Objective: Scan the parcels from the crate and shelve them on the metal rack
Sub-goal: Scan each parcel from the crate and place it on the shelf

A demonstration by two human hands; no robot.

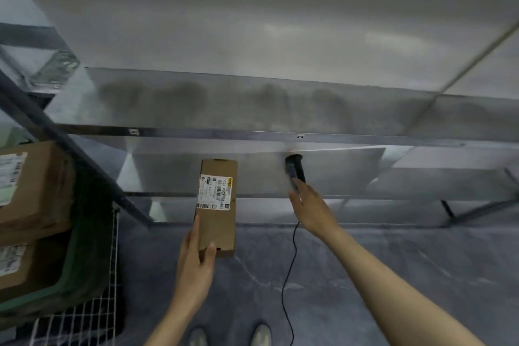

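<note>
Left hand point(196, 258) is gripping the near end of a long cardboard parcel point(222, 230), thumb lying on the top face and fingers running along the left edge. The parcel is being held out in front of the metal rack point(224, 132), with the shipping label point(213, 191) facing up.

Right hand point(311, 205) is reaching forward with fingers straight and spread. The fingertips are meeting the handle of a black scanner point(295, 166) at the rack's lower shelf. Blur is obscuring whether there is any real grip. The scanner cable point(292, 261) is hanging below the wrist.

At far left, a green crate point(84, 247) is holding more labelled boxes point(33, 185).
</note>
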